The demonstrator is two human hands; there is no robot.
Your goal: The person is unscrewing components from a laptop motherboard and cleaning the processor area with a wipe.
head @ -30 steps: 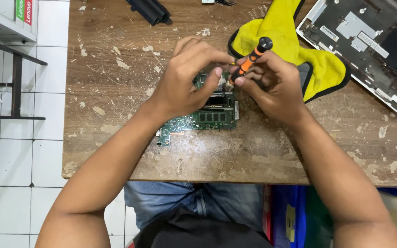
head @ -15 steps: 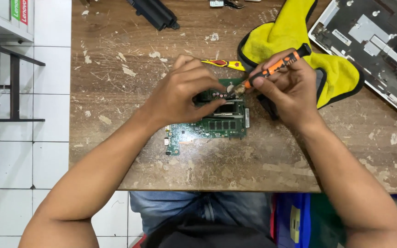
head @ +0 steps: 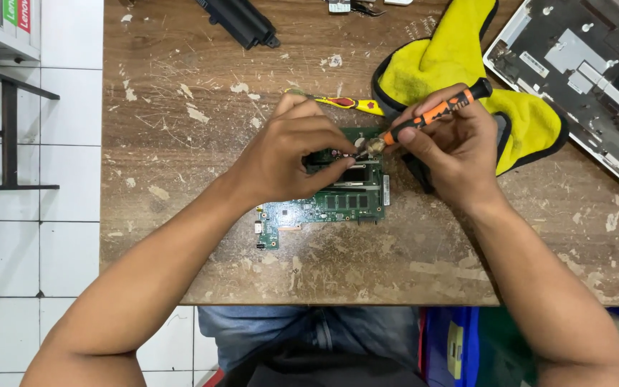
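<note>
White floor tiles (head: 30,236) show at the left, beside a worn wooden bench (head: 180,215) with flaking pale patches, seen from straight above. At the bench's far right corner lies an opened grey laptop shell (head: 582,79), inner side up and set at a slant, partly cut off by the picture edge. Just left of it sprawls a yellow cloth with black edging (head: 460,64), which reaches under the right hand. A black oblong battery pack (head: 241,21) lies near the far edge, well apart from the work. A small yellow-and-red handled tool (head: 349,104) lies flat between the cloth and the left hand, its long axis running left to right.

A green circuit board (head: 338,204) lies flat near the middle of the bench, its long axis roughly left to right, with a narrower tongue dropping toward the near edge at its left end. The left hand (head: 291,154) covers the board's far part and hides much of it; its fingers are pinched together, tips pressed down on the board next to the screwdriver tip. Whether they pinch a small part I cannot tell.

The right hand (head: 460,147) has its fingers closed around an orange-and-black screwdriver (head: 435,111). The screwdriver is tilted, its black cap pointing up and right over the cloth, its tip pointing down and left onto the board's far edge, just beside the left fingertips.
</note>
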